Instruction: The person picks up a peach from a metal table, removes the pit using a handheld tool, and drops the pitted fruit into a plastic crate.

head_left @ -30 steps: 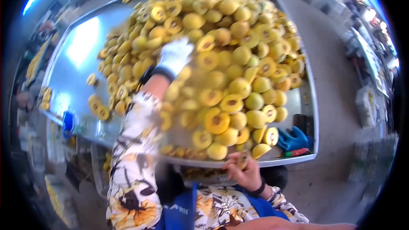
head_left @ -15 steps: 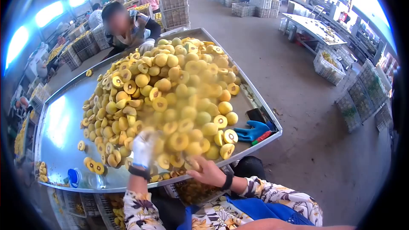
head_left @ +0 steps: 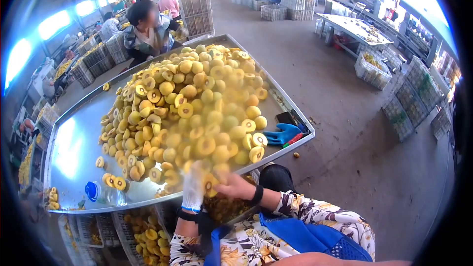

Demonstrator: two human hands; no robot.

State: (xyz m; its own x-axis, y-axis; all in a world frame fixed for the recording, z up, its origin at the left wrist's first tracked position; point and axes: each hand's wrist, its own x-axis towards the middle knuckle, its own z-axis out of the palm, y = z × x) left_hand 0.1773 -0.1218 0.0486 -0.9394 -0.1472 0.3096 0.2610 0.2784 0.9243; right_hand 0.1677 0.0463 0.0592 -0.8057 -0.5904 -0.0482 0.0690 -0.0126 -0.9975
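Note:
A large heap of yellow, peach-like fruit [head_left: 148, 133], many of them halved with brown centres, covers the metal table [head_left: 69, 152]. At its near edge my left hand [head_left: 193, 189], in a white glove, is closed at a fruit half [head_left: 209, 184] with a dark centre. My bare right hand [head_left: 235, 186] meets that half from the right, its fingers curled together. Whatever lies inside the right fingers is hidden, and a hazy smear blurs both sets of fingertips. Below the hands is a crate [head_left: 229, 207] with fruit scraps.
A bottle with a blue cap [head_left: 91, 190] lies at the table's left front. Blue glove [head_left: 283, 134], red-handled tool [head_left: 294, 140] and dark phone-like object [head_left: 286, 117] sit at the right corner. A co-worker [head_left: 148, 34] is across the table. Crates [head_left: 197, 15] stand behind.
My left hand has come off the heap and moved right and down, up to my right hand. The co-worker's gloved hand has lifted from the fruit. The view has shifted slightly.

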